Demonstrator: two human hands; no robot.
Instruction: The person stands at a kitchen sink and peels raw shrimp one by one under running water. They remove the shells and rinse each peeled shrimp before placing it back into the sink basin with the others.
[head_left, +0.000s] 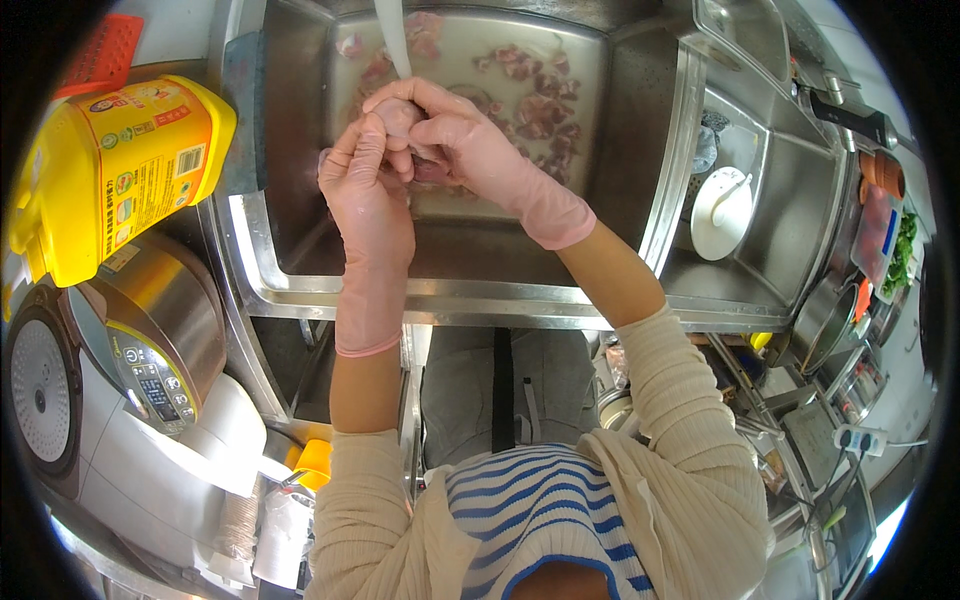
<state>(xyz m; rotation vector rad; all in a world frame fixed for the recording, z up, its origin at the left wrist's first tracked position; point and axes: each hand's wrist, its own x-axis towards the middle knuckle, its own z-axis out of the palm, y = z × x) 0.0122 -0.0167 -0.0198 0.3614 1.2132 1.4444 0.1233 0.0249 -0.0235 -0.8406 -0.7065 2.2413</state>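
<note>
In pale pink gloves, both my hands are raised over the left basin of a stainless steel sink (465, 251). My left hand (367, 180) and my right hand (480, 146) meet with bent fingers around a piece of raw meat (433, 172). Dark red flesh shows below the fingers; the rest is partly hidden. Beneath them, cloudy water (480, 34) fills the basin bottom, with several raw meat pieces (544, 112) lying in it. A whitish column (391, 34), either a tap spout or running water, comes down just behind my fingers.
Left of the sink stand a yellow plastic jug (150, 150) and a Midea rice cooker (161, 330) with its lid raised. In the right basin rests a white lid or dish (721, 214). A black-handled knife (851, 116) hangs by the far right edge; a metal pot (821, 322) stands nearer.
</note>
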